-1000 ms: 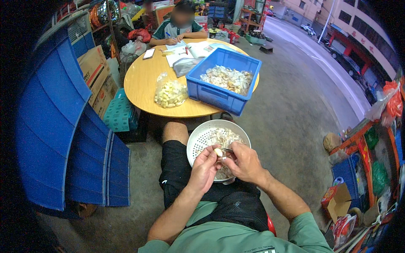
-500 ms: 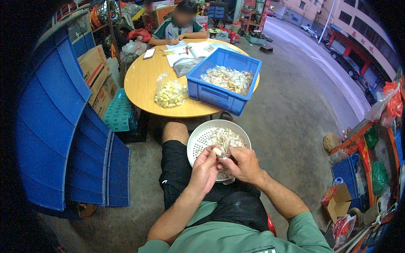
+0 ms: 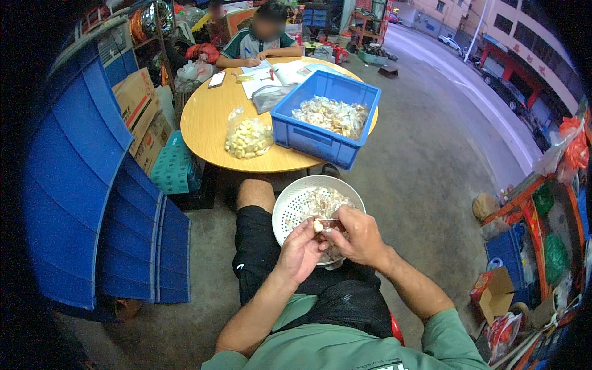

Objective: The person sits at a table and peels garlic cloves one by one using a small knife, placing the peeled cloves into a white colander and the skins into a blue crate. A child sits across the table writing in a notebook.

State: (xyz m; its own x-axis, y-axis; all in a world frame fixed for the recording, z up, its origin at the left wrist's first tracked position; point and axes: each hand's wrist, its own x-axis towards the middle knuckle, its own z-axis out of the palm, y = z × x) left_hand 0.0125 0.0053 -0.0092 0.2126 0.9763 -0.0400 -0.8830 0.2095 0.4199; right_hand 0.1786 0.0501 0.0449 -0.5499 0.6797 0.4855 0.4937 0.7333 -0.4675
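A white perforated colander (image 3: 287,206) rests on my lap, holding garlic cloves and papery skins. Both hands meet just above its near side. My left hand (image 3: 300,251) pinches a pale garlic clove (image 3: 318,226) between thumb and fingers. My right hand (image 3: 359,237) is closed around a small thin knife (image 3: 331,220), whose blade lies against the top of the clove. The part of the colander under my hands is hidden.
Ahead stands a round wooden table (image 3: 206,126) with a blue crate (image 3: 317,140) of garlic and a clear bag of peeled cloves (image 3: 248,137). Another person (image 3: 262,38) sits writing at its far side. Blue stacked panels (image 3: 92,203) stand left, boxes and bags right.
My hands stay together over the colander. They have shifted only slightly as the fingers work on the clove.
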